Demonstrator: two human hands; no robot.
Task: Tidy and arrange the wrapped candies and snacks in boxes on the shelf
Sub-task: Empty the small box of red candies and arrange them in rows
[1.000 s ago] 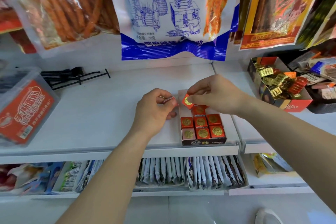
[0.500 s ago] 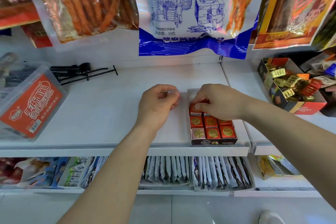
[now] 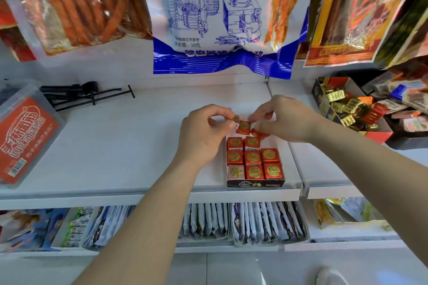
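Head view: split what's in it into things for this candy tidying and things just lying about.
In the job: left hand, right hand, candy box, red candies, gold piece pinched by the left hand, probably the mixed candy box at right.

Lying about: black hooks, red-labelled tub, hanging snack bags, lower-shelf sachets.

"38克" on the hanging blue-and-white bag [image 3: 220, 18], "调味面制品" on the red label [image 3: 25, 136] of the clear tub [image 3: 34, 92]
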